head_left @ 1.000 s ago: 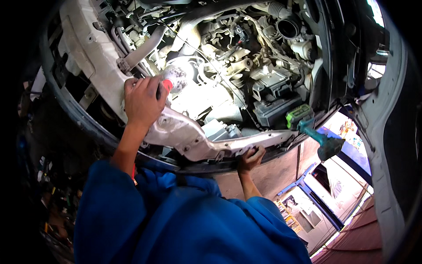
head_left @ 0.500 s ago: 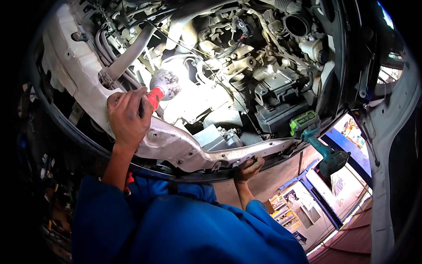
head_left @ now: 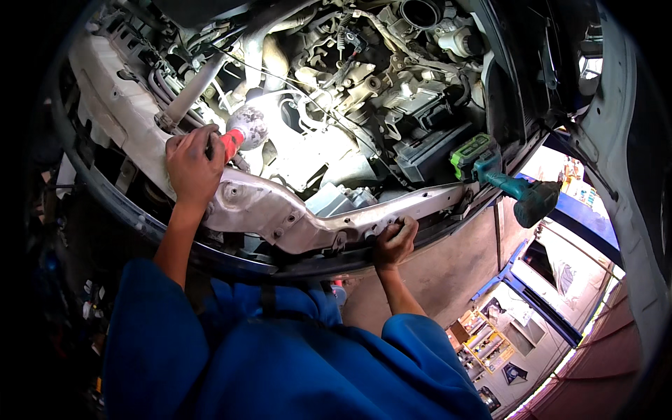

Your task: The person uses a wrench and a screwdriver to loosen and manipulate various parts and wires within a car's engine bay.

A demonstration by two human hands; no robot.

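My left hand [head_left: 193,168] is closed around the red handle of a work lamp [head_left: 248,127]. The lamp's round, speckled head points into the engine bay, and bright light falls on the parts beside it. Low at the front edge of the pale metal front panel [head_left: 241,204], my right hand [head_left: 395,245] is closed, its fingers curled against the panel. Whether it grips the edge or a small part is hidden. A green and teal cordless driver [head_left: 505,180] lies on the panel's right end, beyond my right hand.
Engine parts, hoses [head_left: 276,63] and a black battery-like box [head_left: 428,155] fill the bay. A thin cable crosses it diagonally. At the right stand the raised hood [head_left: 609,126] and a blue lift arm [head_left: 532,297]. A shelf of parts [head_left: 490,343] is at the lower right.
The view has shifted, so the engine bay sits higher and further left. My left hand still holds the lamp, and my right hand stays at the panel with its fingers curled.
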